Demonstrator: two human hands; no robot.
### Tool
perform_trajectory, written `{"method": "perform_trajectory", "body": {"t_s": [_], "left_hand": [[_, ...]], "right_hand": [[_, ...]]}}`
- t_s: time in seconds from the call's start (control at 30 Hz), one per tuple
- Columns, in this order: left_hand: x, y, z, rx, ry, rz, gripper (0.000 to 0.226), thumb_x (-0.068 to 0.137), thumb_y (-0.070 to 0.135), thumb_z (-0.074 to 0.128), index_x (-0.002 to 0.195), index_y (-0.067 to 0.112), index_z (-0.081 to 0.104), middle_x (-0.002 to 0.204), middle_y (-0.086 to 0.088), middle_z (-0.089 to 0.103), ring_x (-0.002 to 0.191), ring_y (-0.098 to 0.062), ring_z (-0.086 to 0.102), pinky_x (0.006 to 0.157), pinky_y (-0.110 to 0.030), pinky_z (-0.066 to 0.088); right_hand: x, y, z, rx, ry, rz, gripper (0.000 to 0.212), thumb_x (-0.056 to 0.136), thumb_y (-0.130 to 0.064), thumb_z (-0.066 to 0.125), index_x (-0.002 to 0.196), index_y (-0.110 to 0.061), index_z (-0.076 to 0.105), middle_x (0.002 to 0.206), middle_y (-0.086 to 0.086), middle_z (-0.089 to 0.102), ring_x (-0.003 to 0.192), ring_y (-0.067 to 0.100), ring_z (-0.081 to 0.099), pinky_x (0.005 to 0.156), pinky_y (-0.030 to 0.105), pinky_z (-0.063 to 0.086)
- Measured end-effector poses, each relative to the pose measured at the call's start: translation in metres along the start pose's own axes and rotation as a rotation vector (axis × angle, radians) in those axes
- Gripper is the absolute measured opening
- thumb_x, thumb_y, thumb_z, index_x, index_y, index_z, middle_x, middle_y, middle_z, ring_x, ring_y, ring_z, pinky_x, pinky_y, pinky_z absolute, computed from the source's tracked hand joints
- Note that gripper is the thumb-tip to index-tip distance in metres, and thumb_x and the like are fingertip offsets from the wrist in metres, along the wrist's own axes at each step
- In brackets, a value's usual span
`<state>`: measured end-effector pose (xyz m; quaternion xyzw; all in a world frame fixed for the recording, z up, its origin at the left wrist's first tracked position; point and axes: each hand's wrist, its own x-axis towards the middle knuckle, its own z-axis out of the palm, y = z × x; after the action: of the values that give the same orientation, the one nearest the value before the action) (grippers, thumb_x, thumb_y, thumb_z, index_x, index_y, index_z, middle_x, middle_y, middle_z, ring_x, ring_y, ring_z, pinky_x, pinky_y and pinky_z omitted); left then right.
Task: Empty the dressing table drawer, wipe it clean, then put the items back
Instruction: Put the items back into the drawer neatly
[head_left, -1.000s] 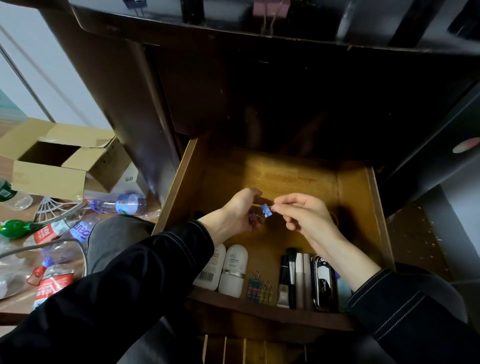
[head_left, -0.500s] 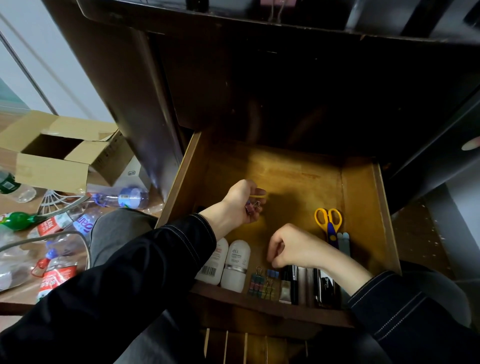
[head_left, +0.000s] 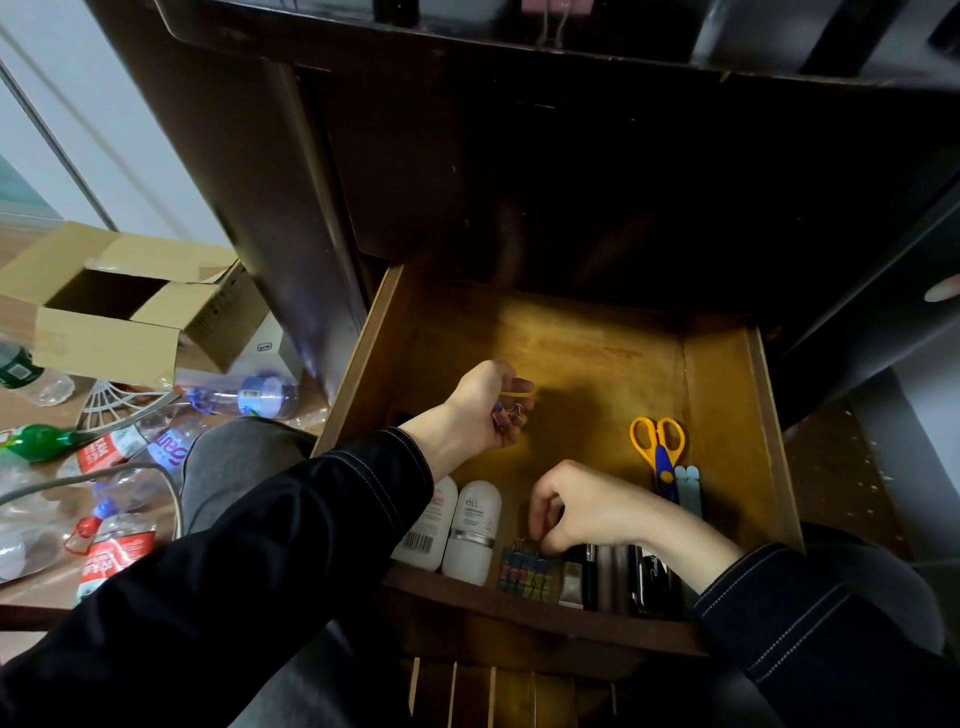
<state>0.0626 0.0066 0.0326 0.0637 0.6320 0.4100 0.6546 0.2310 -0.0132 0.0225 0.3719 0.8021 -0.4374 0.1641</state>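
Black sleeves with pale stitching came in from both lower corners. The open wooden drawer (head_left: 540, 621) stood pulled out toward the person, its long sides running front to back.

Along its front wall lay a row of items, all with their long axes front to back: two white plastic bottles (head_left: 470, 532) on their sides with the rounded ends pointing to the drawer's back, a row of multicoloured binder clips (head_left: 524, 574), then dark cosmetic tubes and brushes (head_left: 613, 574).

The right hand (head_left: 579, 512) hung palm down over the clip row, fingers curled with the tips at the clips. Whether it pinched one could not be told.

Further in, the left hand (head_left: 480, 410) hovered above the drawer floor, fingers curled round a few pink binder clips (head_left: 511, 413) with silver wire loops.

At right, yellow-handled scissors (head_left: 657, 449) lay with the handles toward the back and the blue blades toward the person, beside two pale blue nail files (head_left: 688, 488).

The drawer's far half showed bare amber wood. Above it rose the dark dressing table (head_left: 467, 156).

To the left, on a brown surface, sat an open cardboard box (head_left: 119, 332) and scattered plastic bottles (head_left: 249, 397).
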Motion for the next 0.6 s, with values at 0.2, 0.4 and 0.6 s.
{"method": "perform_trajectory", "body": {"t_s": [0.2, 0.4, 0.6], "left_hand": [[-0.006, 0.001, 0.002, 0.003, -0.02, -0.014, 0.023, 0.094, 0.014, 0.038, 0.092, 0.005, 0.059, 0.083, -0.012, 0.056, 0.058, -0.02, 0.047, 0.047, -0.021, 0.036], [-0.012, -0.002, 0.003, 0.061, -0.155, -0.085, 0.035, 0.103, 0.028, 0.039, 0.117, 0.002, 0.058, 0.099, -0.018, 0.054, 0.068, -0.024, 0.051, 0.064, -0.035, 0.051], [-0.014, -0.004, 0.004, 0.008, -0.272, -0.171, 0.034, 0.103, 0.03, 0.04, 0.113, 0.002, 0.056, 0.113, -0.023, 0.057, 0.097, -0.034, 0.06, 0.078, -0.046, 0.055]], "right_hand": [[0.004, 0.002, -0.003, 0.029, 0.1, 0.055, 0.008, 0.082, -0.021, 0.076, 0.089, -0.021, 0.073, 0.089, -0.001, 0.074, 0.087, 0.019, 0.07, 0.085, 0.049, 0.058], [0.002, 0.0, -0.018, 0.267, 0.742, 0.004, 0.002, 0.091, -0.035, 0.07, 0.091, -0.032, 0.07, 0.079, -0.016, 0.07, 0.079, -0.002, 0.065, 0.074, 0.034, 0.057], [0.004, -0.003, -0.015, 0.197, 0.685, -0.026, 0.003, 0.086, -0.027, 0.077, 0.085, -0.029, 0.075, 0.079, -0.015, 0.07, 0.077, 0.0, 0.064, 0.071, 0.032, 0.056]]}}
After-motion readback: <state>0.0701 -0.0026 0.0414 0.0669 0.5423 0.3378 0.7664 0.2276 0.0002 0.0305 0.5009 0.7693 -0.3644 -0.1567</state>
